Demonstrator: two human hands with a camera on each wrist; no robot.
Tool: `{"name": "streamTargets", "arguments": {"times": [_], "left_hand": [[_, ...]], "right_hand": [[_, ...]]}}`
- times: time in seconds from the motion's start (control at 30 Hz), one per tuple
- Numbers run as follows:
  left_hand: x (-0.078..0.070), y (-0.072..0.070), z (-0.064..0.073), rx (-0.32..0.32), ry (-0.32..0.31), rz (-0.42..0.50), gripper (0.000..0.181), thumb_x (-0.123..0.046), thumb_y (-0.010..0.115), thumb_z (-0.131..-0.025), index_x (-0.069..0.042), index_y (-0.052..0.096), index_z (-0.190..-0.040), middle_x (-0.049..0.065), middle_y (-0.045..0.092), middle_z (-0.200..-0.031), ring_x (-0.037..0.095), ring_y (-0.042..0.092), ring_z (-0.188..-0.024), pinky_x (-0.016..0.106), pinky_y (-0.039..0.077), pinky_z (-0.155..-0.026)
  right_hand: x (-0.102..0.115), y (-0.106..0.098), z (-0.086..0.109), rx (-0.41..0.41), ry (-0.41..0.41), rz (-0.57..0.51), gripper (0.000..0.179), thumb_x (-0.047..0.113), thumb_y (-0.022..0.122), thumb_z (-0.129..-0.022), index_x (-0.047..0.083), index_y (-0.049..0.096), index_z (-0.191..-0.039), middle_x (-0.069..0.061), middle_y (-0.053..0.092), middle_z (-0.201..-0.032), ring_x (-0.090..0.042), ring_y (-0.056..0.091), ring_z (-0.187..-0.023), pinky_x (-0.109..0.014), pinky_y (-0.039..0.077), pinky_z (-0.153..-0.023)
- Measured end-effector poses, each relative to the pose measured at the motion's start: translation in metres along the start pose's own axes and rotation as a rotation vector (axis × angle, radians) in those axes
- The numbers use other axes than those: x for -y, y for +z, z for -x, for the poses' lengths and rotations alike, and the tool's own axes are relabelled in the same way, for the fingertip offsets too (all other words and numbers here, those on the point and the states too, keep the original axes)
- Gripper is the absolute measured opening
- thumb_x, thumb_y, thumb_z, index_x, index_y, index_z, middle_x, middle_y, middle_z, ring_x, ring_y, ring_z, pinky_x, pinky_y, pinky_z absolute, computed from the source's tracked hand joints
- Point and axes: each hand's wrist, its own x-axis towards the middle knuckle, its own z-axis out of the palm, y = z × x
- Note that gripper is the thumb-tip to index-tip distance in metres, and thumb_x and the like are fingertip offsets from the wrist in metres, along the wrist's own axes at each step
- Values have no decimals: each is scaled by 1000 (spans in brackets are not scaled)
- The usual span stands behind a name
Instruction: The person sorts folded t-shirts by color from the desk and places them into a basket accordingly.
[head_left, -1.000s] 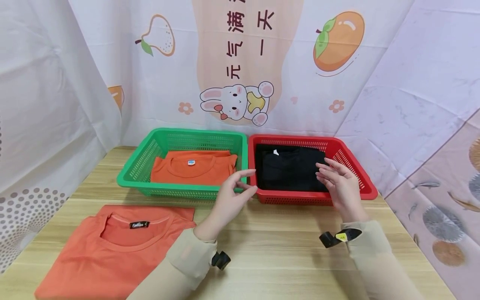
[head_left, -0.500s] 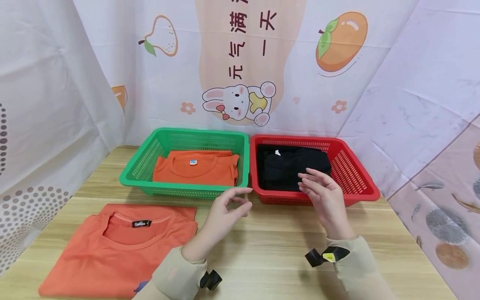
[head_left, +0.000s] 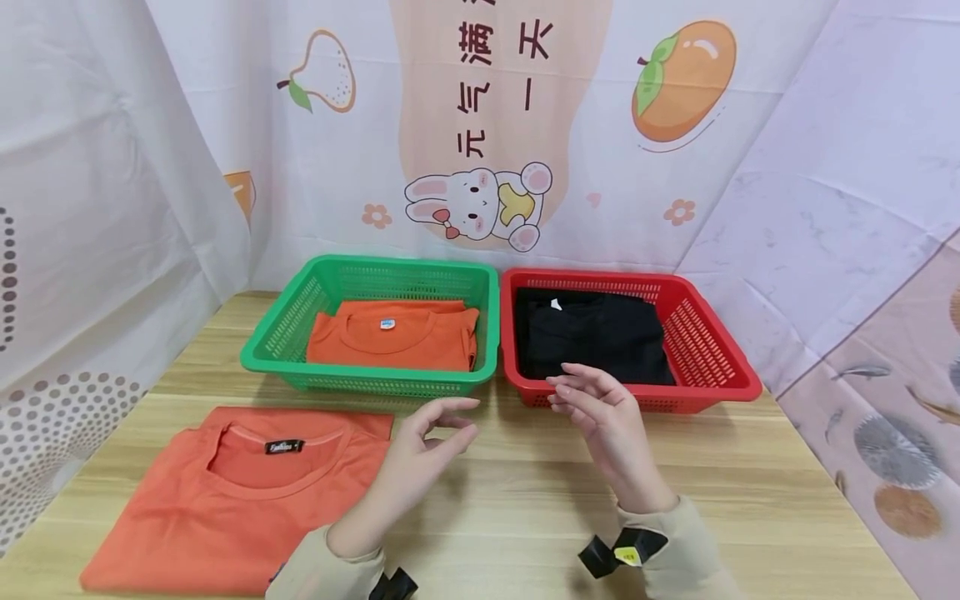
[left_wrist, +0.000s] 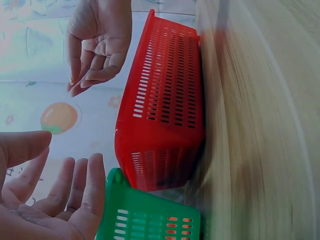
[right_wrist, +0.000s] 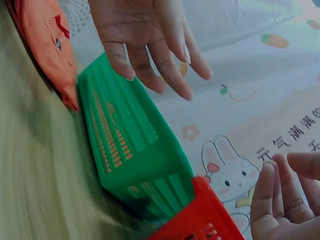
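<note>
My left hand point(head_left: 423, 454) hangs over the table in front of the green basket point(head_left: 367, 388), its fingers loosely bent and holding nothing. To its right, my right hand point(head_left: 609, 433) hovers before the front rim of the red basket point(head_left: 697, 404), likewise with nothing in its relaxed fingers. A folded black garment point(head_left: 600, 337) with a white tag lies inside the red basket. Within the green basket is a folded orange T-shirt point(head_left: 397, 342). Nearest my left forearm, a folded coral-orange T-shirt point(head_left: 262, 508) with a black neck label lies on the table; my left sleeve covers part of it.
Both baskets stand side by side at the back of the wooden table point(head_left: 517, 533). Behind them hangs a printed cloth point(head_left: 570, 217), and further cloths enclose the left and right sides. Each wrist wears a small black camera point(head_left: 597, 557).
Both hands have drawn back toward me from the baskets. My right hand has also moved left, away from above the black garment. The baskets and shirts stay in place.
</note>
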Motion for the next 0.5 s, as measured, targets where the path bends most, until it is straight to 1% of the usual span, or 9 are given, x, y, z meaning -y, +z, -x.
{"name": "streamTargets", "arguments": {"times": [0.17, 0.3, 0.4, 0.5], "left_hand": [[1, -7, 5, 2, -40, 23, 27, -10, 70, -91, -13, 70, -118, 6, 68, -117, 13, 65, -96, 25, 58, -76], [1, -15, 10, -19, -75, 13, 27, -9, 69, -92, -12, 69, -119, 5, 67, -120, 14, 65, -96, 26, 58, -76], [4, -22, 14, -38, -77, 15, 28, -9, 68, -92, -10, 68, -120, 8, 66, -123, 14, 64, -96, 28, 59, -76], [9, -28, 18, -60, -76, 7, 28, -9, 68, -92, -7, 68, -120, 11, 65, -124, 10, 63, -93, 29, 59, -75]], "right_hand": [[-5, 6, 5, 49, 33, 24, 35, -8, 54, -95, 19, 72, -107, 2, 76, -99, -11, 71, -86, -25, 57, -81], [-8, 11, 8, 92, 56, 44, 31, -6, 56, -95, 17, 72, -109, 3, 76, -100, -11, 71, -88, -25, 57, -83], [-10, 15, 11, 111, 77, 59, 30, -5, 58, -94, 16, 71, -111, 3, 76, -100, -12, 70, -88, -25, 57, -84], [-12, 19, 13, 120, 108, 78, 30, -4, 59, -93, 19, 71, -109, 4, 75, -100, -12, 70, -87, -26, 57, -83]]}}
